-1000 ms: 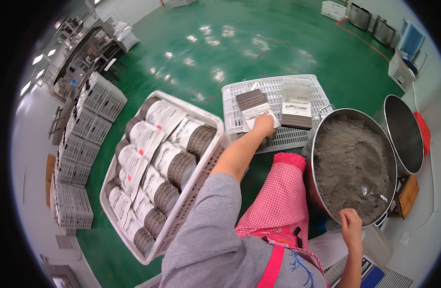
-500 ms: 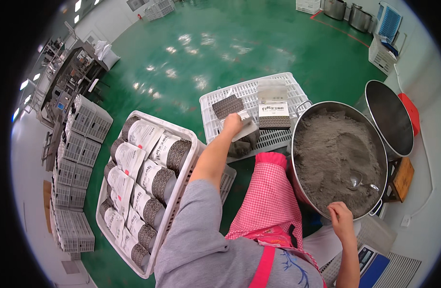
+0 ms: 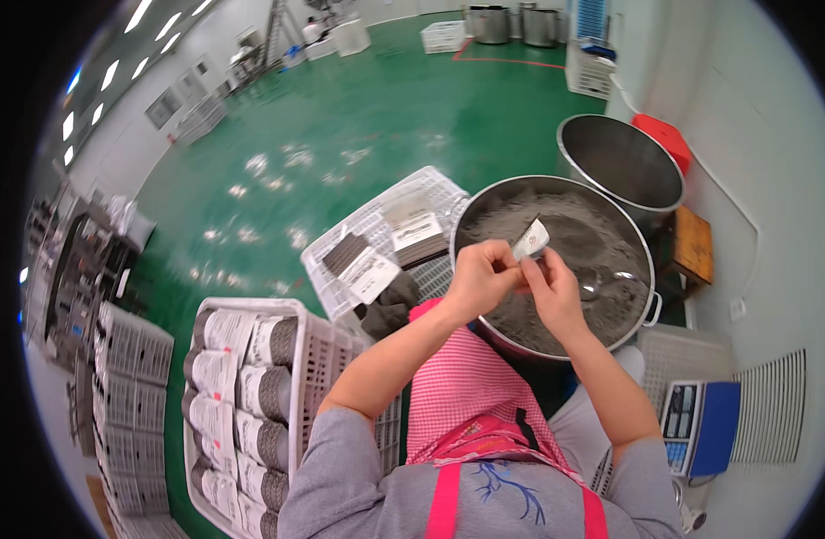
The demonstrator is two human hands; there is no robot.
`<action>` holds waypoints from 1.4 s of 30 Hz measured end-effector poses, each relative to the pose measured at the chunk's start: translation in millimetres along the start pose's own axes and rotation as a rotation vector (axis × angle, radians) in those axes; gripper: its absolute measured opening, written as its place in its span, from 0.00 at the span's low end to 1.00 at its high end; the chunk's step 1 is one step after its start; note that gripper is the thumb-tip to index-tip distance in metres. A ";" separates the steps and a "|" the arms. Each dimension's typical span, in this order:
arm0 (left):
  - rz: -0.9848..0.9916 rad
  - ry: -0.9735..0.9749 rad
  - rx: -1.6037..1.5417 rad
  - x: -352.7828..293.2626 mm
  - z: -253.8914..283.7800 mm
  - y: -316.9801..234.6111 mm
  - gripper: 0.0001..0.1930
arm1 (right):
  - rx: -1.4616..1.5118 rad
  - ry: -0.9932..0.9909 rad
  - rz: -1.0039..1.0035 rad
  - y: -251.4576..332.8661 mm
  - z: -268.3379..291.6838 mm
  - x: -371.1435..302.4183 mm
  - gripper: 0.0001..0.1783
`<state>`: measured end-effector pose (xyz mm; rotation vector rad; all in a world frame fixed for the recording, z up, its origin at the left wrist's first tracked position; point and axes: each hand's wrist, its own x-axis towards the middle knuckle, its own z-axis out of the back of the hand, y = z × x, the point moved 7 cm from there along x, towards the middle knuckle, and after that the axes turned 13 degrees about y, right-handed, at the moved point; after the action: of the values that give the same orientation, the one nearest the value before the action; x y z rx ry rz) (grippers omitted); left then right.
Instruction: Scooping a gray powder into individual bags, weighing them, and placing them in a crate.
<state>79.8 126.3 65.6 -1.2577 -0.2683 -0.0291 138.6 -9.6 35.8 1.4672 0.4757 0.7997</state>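
Worker with a small white printed pouch [image 3: 531, 241], twelve o'clock being straight ahead of the worker, as we onlookers would read it. The pouch stands tilted at half past twelve, above the grey powder [image 3: 520, 322] in a large metal stockpot [image 3: 652, 269]. The left hand [image 3: 484, 277] is closed, thumb and bent fingers pinching the pouch's lower left side; the right hand [image 3: 556, 287] is likewise nearly closed, thumb and fingertips nipping its lower right. Whether the pouch's mouth is open, we cannot tell. A metal scoop [image 3: 589, 289] lies in the powder, toward four o'clock of the pot's centre. At eleven o'clock, a white perforated crate [image 3: 363, 211] bears two sets of flat pouches [image 3: 419, 232], with a dark grey crumpled item [image 3: 390, 307] near its closer edge. Between nine and ten, plump filled pouches [image 3: 267, 391] lie in rows within a second crate [image 3: 330, 364]. Just beyond the stockpot, at one o'clock, stands another metal pot [image 3: 619, 160]; at three sits a blue-and-white scale [image 3: 714, 427].
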 end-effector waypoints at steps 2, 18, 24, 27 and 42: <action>-0.036 0.019 -0.044 5.8 -27.7 3.4 0.12 | 0.036 -0.091 0.060 12.8 9.1 -11.6 0.17; -0.085 0.551 -0.036 13.6 -92.7 -30.6 0.07 | 0.132 0.048 0.035 22.6 64.6 -76.9 0.14; -0.567 0.103 0.778 -7.9 -116.1 -78.6 0.09 | 0.194 -0.289 0.068 -18.1 74.0 -64.2 0.16; -0.635 0.047 0.747 -7.6 -125.1 -75.3 0.10 | -0.182 -0.418 0.099 -57.0 81.3 -59.2 0.18; -0.371 -0.085 0.497 -10.4 -71.3 -51.4 0.10 | -0.590 -0.221 0.209 51.1 29.9 -39.0 0.17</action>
<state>74.2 41.9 91.4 -0.7045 -0.5443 -0.2156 124.8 -62.3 81.2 1.0407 -0.0872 0.8392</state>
